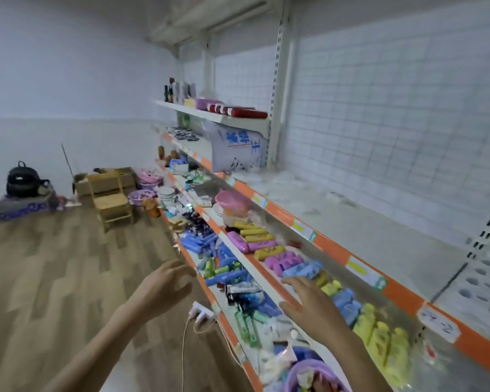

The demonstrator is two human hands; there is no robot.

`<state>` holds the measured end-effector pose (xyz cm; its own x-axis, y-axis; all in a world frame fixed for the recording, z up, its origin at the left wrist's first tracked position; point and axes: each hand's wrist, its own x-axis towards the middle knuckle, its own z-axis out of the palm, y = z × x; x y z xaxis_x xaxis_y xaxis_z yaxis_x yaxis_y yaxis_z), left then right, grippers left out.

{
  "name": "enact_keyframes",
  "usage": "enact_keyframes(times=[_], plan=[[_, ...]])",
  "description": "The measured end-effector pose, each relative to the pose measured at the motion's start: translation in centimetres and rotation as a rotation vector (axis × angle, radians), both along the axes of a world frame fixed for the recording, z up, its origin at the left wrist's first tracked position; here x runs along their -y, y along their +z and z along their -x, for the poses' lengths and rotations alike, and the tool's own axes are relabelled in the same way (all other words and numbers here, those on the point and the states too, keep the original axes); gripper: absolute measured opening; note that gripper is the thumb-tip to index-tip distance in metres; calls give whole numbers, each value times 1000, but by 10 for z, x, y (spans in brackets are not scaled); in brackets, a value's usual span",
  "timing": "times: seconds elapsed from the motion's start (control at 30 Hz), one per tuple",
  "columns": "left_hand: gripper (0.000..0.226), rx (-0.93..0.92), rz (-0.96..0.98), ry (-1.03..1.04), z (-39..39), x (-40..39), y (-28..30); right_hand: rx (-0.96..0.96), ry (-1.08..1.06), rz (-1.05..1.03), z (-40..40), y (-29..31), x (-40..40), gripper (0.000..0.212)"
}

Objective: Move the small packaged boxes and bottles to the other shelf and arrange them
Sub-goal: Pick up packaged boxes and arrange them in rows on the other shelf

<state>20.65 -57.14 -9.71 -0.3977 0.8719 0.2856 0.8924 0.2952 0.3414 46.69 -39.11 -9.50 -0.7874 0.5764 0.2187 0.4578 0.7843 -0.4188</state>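
Note:
Small packaged boxes in yellow, pink and blue (262,244) lie in rows on the middle shelf (266,281). Yellow bottles (385,340) stand further right on it. The lower shelf holds a heap of blue and green tubes and packs (224,267). My left hand (167,284) hovers in the aisle left of the lower shelf, fingers loosely curled, holding nothing. Over the middle shelf's front edge, my right hand (311,301) reaches with straight fingers toward light-blue packs (303,270). The wide upper shelf (365,227) on the right is bare.
A white power strip (201,311) with a cable hangs at the lower shelf's edge. A purple basin (309,372) sits at the bottom. Pink lidded containers (232,205) stand further along. Across the wooden floor are a small wooden chair (112,205), cardboard boxes and a black backpack (21,179).

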Motion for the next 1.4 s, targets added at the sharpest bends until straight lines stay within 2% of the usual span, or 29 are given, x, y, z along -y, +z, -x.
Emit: enact_keyframes(times=[0.27,0.57,0.97,1.1,1.27,1.33,1.4], plan=[[27,-40,31,-54,110,-103,15,-20,-70,4,102,12,-86,46],[26,-9,-18,-171,163,-269,23,-41,-160,-104,150,54,-244,42],[40,-53,-74,-268,234,-487,71,-52,-211,-81,223,80,-442,42],[40,-42,-4,-322,252,-556,77,-21,-254,97,247,69,-497,43],[40,-25,141,-420,266,-639,64,146,-312,212,272,52,-545,56],[48,-10,231,-498,270,-664,58,229,-347,208,277,49,-558,58],[64,-16,397,-605,272,-684,48,323,-365,202,283,46,-566,59]])
